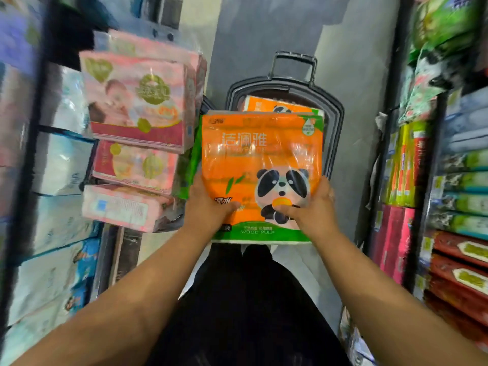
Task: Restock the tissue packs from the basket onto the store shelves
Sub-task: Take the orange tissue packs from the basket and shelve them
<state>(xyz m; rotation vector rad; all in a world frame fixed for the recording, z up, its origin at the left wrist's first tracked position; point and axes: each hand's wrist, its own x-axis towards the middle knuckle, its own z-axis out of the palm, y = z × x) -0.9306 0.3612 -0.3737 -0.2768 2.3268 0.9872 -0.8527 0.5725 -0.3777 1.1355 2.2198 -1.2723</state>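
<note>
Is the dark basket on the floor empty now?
No: another orange panda pack lies inside the dark plastic basket, beyond the pack held in both hands.

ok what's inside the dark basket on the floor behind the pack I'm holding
One more orange panda pack shows inside the basket. The orange tissue pack, held by the left hand and right hand, covers the rest.

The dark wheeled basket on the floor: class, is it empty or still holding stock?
Not empty. Inside the dark wheeled basket, another orange panda-print tissue pack shows.
</note>
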